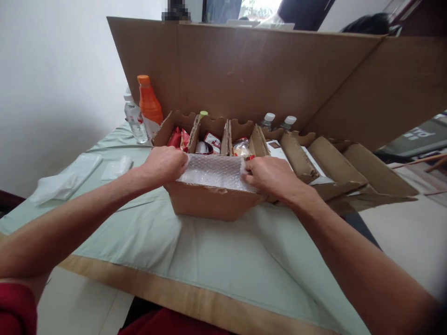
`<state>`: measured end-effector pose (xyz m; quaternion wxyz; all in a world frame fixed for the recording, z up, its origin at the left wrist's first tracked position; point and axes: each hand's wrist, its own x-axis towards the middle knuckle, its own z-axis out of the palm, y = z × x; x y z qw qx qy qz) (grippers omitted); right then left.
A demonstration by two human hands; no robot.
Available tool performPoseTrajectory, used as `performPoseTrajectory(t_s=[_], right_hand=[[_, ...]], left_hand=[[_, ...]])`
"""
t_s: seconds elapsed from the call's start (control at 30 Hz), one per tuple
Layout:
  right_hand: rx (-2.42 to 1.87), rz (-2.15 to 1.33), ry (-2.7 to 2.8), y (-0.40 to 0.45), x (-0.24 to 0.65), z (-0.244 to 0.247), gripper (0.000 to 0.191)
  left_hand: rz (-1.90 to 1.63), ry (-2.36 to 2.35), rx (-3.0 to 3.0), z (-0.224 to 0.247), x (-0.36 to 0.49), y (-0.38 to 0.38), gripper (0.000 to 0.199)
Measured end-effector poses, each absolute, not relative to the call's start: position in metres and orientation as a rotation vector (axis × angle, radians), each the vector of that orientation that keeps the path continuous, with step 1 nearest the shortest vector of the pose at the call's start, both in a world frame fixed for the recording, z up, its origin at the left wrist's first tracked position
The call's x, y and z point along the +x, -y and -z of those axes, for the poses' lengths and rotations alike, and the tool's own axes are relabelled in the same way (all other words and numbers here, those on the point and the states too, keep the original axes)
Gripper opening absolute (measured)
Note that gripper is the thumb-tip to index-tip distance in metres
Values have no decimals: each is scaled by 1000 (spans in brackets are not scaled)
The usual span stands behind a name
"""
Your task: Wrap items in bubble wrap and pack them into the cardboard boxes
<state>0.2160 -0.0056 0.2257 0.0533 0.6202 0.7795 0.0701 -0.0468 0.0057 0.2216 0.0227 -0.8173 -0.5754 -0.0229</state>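
A sheet of bubble wrap (217, 171) stretches between my two hands, over the open top of a cardboard box (209, 204) close to me. My left hand (167, 163) is closed on the sheet's left end, with the fingertips curled out of sight. At the right end my right hand (267, 174) pinches the wrap near the box's right corner. A small bit of red packaging (250, 158) shows beside the right fingers. What lies inside the box under the wrap is hidden.
Behind stand cardboard bins holding red packets (179, 138) and other packaged goods. An orange bottle (150, 104) and a clear water bottle (135, 118) stand back left. Folded bubble wrap (117, 167) and plastic bags (66, 179) lie left. A tall cardboard panel (244, 74) closes off the back.
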Motion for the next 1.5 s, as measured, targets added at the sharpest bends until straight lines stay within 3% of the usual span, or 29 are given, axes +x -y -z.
performPoseTrajectory(t_s=[0.27,0.4,0.7,0.93,1.1,1.17,1.27,1.4,1.5], right_hand=[[1656,-112,-2249,3,192,-234,13],[1565,-48,-2219,7,190,-234,14],[1939,-368,-2467,41,219,-266,23],[1556,337,-2547,8,209,-242,21],[1528,438,-2530,-7,208,-226,22],[1571,460,-2626,5,219,-229,23],[1941,459,-2895,45,251,-230,24],[2663,496,-2833,101,296,-192,26],[2613,933,-2715,108,293,-146,68]], left_hand=[[-395,1631,-2519,-236,-28,-3,19],[-446,1565,-2552,-239,-32,0,18],[421,1472,-2883,-245,-58,8,29],[-89,1502,-3171,-218,-38,-28,25],[-21,1483,-3234,-205,-32,-37,18],[144,1482,-3244,-215,-38,-25,19],[848,1469,-3013,-225,-63,13,24],[1703,1799,-2257,-185,-101,73,23],[1837,2131,-2255,-128,-103,88,67]])
